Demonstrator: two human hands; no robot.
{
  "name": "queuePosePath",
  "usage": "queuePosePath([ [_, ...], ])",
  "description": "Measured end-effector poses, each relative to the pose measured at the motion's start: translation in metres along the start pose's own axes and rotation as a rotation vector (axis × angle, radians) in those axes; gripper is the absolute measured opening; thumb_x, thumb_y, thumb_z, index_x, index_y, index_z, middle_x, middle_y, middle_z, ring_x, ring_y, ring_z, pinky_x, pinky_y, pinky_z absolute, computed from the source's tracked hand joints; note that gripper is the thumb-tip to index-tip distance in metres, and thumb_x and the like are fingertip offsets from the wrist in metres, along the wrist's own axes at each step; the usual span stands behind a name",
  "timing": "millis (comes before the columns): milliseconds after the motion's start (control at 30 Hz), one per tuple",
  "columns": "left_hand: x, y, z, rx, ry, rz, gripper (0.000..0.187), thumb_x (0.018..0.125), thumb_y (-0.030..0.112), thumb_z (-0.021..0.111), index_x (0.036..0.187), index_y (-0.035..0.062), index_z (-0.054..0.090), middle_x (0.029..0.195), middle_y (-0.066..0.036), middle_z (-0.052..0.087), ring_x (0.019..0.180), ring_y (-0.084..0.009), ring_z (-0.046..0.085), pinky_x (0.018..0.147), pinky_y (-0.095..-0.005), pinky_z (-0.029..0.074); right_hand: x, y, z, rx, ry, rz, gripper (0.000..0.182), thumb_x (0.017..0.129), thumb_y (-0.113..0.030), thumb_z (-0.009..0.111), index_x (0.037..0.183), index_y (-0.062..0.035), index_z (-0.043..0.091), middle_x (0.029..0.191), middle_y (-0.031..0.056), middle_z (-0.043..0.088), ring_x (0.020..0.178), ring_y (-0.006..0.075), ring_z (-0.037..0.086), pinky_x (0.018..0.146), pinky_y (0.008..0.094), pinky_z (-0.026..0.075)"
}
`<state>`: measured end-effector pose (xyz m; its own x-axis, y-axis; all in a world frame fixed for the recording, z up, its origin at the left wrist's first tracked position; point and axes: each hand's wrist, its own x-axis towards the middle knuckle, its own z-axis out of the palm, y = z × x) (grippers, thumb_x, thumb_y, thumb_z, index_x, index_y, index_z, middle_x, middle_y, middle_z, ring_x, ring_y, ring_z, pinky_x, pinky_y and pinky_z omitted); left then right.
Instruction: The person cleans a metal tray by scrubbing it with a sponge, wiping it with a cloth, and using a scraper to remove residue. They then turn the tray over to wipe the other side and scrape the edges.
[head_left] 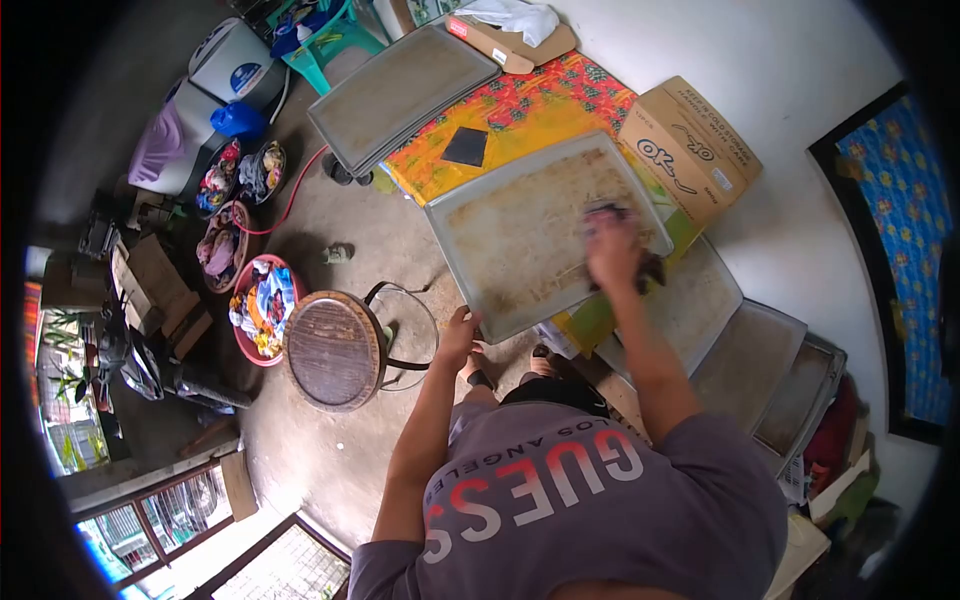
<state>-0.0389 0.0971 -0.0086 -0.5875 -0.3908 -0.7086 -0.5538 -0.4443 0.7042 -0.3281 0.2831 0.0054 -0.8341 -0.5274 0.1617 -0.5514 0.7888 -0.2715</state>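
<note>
A large metal baking tray [520, 225] with brown stains lies on a table, its near edge toward me. My left hand [460, 337] is closed on the tray's near left corner. On the right part of the tray, my right hand [612, 252] presses a dark and pinkish cloth [606, 212] against the surface; hand and cloth are blurred by motion. Beyond the tray, a dark flat rectangular piece [465, 147] rests on the colourful tablecloth [425, 155].
A stack of trays [405, 90] sits at the far left of the table, a cardboard box [690, 150] at its right. More trays [750, 355] lean at the right. A round wooden stool [333, 350] and a basin of clothes [265, 310] stand on the left.
</note>
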Motion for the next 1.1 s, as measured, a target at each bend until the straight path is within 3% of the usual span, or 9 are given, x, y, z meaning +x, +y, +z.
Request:
queuePosePath([
  [67,-0.006,0.007,-0.001,0.003,-0.002,0.041,0.051,0.094,0.024,0.055,0.139,0.0080,0.038,0.092,-0.011,0.065,0.066,-0.0176,0.061,0.047,-0.0275,0.048,0.015,0.055,0.011,-0.274,0.277,0.180,0.044,0.093,-0.030,0.051,0.134,-0.0149,0.050,0.131,0.0142,0.054,0.125,0.0406,0.046,0.103,0.0585,0.033],
  [167,0.006,0.005,-0.008,0.105,0.031,0.079,0.057,0.092,0.015,0.056,0.143,0.0098,0.032,0.087,-0.011,0.065,0.062,-0.0158,0.060,0.043,-0.0262,0.045,0.007,0.026,0.027,-0.102,0.012,0.089,0.041,0.092,-0.028,0.051,0.129,-0.0097,0.052,0.123,0.0166,0.056,0.116,0.0399,0.050,0.099,0.0537,0.038],
  [267,0.018,0.006,-0.022,0.252,0.027,0.056,0.056,0.095,0.015,0.052,0.144,0.0059,0.027,0.093,-0.018,0.065,0.074,-0.0226,0.063,0.055,-0.0320,0.052,-0.044,-0.098,0.039,0.191,0.024,-0.532,0.033,0.081,-0.025,0.061,0.111,-0.0118,0.065,0.111,0.0140,0.061,0.106,0.0350,0.055,0.091,0.0473,0.045],
  [367,0.067,-0.066,-0.049,0.424,0.380,0.512,0.042,0.094,0.022,0.049,0.131,0.0031,0.041,0.090,-0.027,0.062,0.084,-0.0400,0.064,0.068,-0.0456,0.053,-0.074,-0.198,0.055,0.404,0.036,-0.739,0.032,0.083,-0.031,0.062,0.112,-0.0203,0.067,0.114,0.0082,0.062,0.120,0.0304,0.050,0.101,0.0456,0.039],
  [433,0.038,-0.037,-0.060,0.523,0.426,0.190,0.056,0.098,0.035,0.043,0.131,-0.0097,0.041,0.115,-0.033,0.059,0.109,-0.0452,0.057,0.090,-0.0472,0.043,-0.046,-0.213,0.062,0.332,-0.009,-0.692,0.033,0.086,-0.032,0.059,0.117,-0.0218,0.066,0.119,0.0084,0.060,0.122,0.0305,0.048,0.101,0.0493,0.039],
  [600,0.010,-0.010,-0.053,0.636,0.533,0.188,0.043,0.096,0.043,0.041,0.112,0.0033,0.049,0.102,-0.033,0.062,0.100,-0.0548,0.055,0.088,-0.0581,0.040,0.062,-0.161,0.082,0.031,0.079,-0.336,0.038,0.091,-0.034,0.052,0.127,-0.0224,0.058,0.134,0.0087,0.053,0.131,0.0308,0.041,0.103,0.0600,0.032],
  [733,0.008,-0.006,-0.050,0.667,0.528,0.109,0.043,0.096,0.046,0.040,0.114,0.0071,0.047,0.103,-0.031,0.063,0.099,-0.0533,0.056,0.087,-0.0583,0.041,0.117,-0.064,0.071,-0.127,0.088,-0.056,0.044,0.096,-0.041,0.044,0.137,-0.0238,0.048,0.140,0.0099,0.048,0.133,0.0322,0.037,0.105,0.0535,0.031],
  [800,0.006,-0.002,-0.047,0.682,0.532,0.090,0.043,0.096,0.046,0.040,0.115,0.0078,0.045,0.103,-0.032,0.063,0.100,-0.0536,0.056,0.087,-0.0584,0.041,0.128,-0.029,0.047,-0.162,0.043,0.099,0.044,0.094,-0.040,0.048,0.134,-0.0224,0.052,0.125,0.0067,0.054,0.114,0.0311,0.048,0.094,0.0508,0.040],
  [1100,0.010,-0.006,-0.042,0.700,0.579,0.043,0.040,0.098,0.044,0.037,0.117,0.0093,0.040,0.100,-0.036,0.061,0.099,-0.0545,0.056,0.086,-0.0590,0.041,-0.032,0.029,-0.013,-0.400,-0.025,0.008,0.038,0.082,-0.019,0.056,0.119,-0.0096,0.058,0.109,0.0101,0.053,0.093,0.0340,0.056,0.068,0.0462,0.051],
])
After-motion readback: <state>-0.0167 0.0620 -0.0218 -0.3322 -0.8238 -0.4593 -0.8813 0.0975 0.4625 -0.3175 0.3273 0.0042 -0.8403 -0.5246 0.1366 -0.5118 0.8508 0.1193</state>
